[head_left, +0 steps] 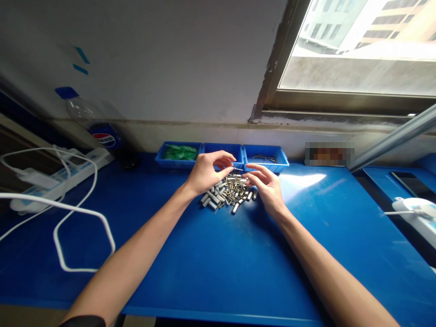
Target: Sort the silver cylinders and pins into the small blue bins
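Blue counter (218, 263) runs below a window, with three blue trays (170, 162) against the wall. Head view: the pile of small metal pins (227, 194) lies just before the trays, under and between both hands, spread from left to right. The left hand (206, 175) hovers over its left edge, thumb and forefinger pinched together; whether they hold a pin I cannot tell. The right hand (269, 188), loosely open, is at its right edge, equally near.

A patch (329, 154) on the sill (381, 135) is blurred out. The thin piece (239, 169) between the left hand (207, 172) and right hand (267, 186) is too small to identify (either grip on it unclear); the white device (417, 213) runs off frame.
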Demonstrator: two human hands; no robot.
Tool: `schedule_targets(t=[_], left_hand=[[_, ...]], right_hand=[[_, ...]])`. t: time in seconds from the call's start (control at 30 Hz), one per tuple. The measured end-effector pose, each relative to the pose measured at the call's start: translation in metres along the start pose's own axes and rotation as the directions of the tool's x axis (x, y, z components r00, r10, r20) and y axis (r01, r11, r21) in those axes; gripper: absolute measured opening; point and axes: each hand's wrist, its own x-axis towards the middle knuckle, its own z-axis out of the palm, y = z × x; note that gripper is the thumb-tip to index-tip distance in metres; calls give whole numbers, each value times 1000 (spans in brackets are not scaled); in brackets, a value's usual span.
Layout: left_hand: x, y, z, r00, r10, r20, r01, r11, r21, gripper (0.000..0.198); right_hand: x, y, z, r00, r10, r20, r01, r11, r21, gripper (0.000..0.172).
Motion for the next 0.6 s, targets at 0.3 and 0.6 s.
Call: schedule_targets(t=[0.3, 0.6], left_hand=[[-4, -5, 9, 998, -43, 52, 49, 991, -124, 17], [-6, -28, 7, 939, -57, 338, -55, 949, 311, 34]], right_hand=[[1, 4, 2, 997, 68, 48, -73, 989, 129, 32], [5, 2, -4, 983, -104, -151, 104, 995, -7, 38]])
